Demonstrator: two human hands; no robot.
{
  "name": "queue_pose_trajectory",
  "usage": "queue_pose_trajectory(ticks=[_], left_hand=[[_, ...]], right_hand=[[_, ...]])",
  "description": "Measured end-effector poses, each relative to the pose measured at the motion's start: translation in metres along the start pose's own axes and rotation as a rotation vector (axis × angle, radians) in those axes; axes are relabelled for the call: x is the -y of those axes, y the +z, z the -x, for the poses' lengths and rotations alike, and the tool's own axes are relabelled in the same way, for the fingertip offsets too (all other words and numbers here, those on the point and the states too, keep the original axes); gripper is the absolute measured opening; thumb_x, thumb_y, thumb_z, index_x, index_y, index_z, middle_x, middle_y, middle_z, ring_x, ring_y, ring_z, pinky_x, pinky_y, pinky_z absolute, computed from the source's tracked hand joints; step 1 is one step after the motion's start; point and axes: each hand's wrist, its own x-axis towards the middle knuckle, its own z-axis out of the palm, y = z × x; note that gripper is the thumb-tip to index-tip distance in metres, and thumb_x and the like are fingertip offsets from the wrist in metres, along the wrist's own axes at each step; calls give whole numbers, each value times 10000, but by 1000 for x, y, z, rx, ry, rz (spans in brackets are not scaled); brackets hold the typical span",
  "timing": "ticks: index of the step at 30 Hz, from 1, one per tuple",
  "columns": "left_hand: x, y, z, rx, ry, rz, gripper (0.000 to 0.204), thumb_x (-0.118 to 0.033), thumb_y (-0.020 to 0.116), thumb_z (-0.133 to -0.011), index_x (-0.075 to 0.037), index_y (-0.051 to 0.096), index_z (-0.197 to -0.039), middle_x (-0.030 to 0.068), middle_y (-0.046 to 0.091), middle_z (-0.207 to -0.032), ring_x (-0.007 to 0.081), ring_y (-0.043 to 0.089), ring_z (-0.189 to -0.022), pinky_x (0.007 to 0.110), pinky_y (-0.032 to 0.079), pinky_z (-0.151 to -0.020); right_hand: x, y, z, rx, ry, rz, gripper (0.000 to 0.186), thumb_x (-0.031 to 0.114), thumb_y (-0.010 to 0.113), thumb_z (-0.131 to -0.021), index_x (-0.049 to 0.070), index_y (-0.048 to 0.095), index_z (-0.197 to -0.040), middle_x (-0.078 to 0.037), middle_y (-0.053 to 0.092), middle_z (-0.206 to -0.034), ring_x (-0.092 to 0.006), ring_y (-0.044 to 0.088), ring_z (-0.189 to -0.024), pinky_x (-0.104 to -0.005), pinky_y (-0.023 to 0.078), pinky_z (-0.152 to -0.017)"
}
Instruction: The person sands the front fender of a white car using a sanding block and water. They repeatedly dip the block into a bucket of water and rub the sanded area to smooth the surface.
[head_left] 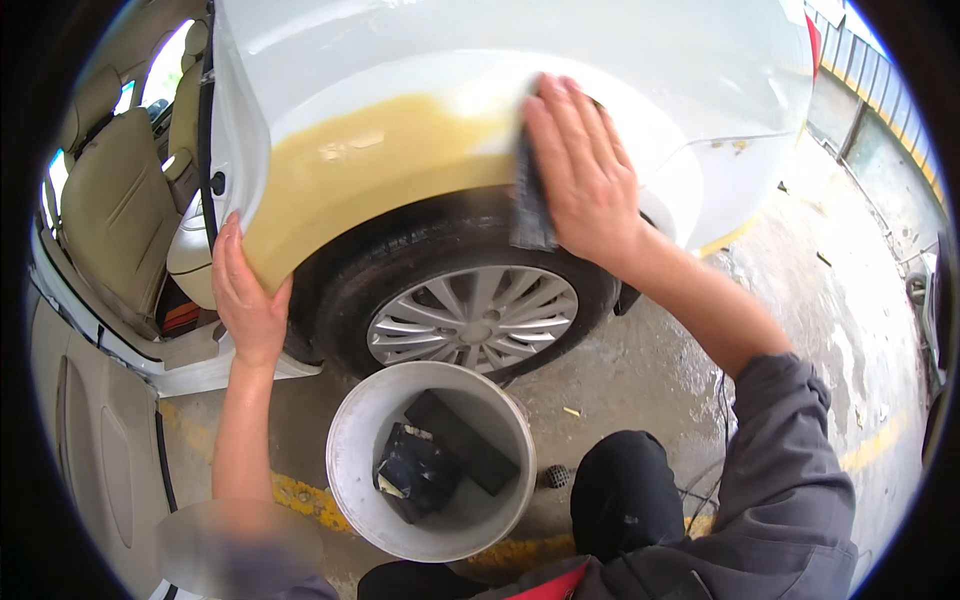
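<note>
My left hand [250,290] grips the edge of the white car's rear fender beside the open doorway, thumb near the wheel arch. My right hand [582,175] presses a dark sheet-like pad [530,215] onto the fender, fingers stretched over it. A broad yellowish patch [370,160] covers the arch between my hands, with white paint [400,40] above it. Below the arch is the tire [350,280] with a silver multi-spoke wheel [475,320]. A white bucket [345,460] holding dark pads [460,440] and murky water stands below the wheel, between my forearms.
At left, the open door [90,430] and beige seat [115,210] show. Cables [720,440] lie on the wet concrete floor [810,300] with yellow painted lines, right of my dark-trousered knee [620,480]. A corrugated fence [880,100] runs along the far right.
</note>
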Motion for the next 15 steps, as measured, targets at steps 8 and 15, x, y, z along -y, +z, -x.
queue_pose_trajectory(ticks=[8,15], left_hand=[[0,-6,7,99,-45,20,930,-2,849,-816,22,332,-1588,224,488,-1586,442,473,-1456,507,393,-1208],[-7,7,-3,0,-16,-44,963,35,871,-738,14,363,-1556,208,515,-1550,421,506,-1423,488,431,-1182]], right_hand=[[78,42,-64,94,-225,-81,717,131,597,-900,-64,443,-1572,-289,379,-1672,-433,370,-1563,-546,288,-1290],[34,17,-18,9,103,72,739,170,649,-913,-80,423,-1571,-297,412,-1650,-482,382,-1542,-585,274,-1271]])
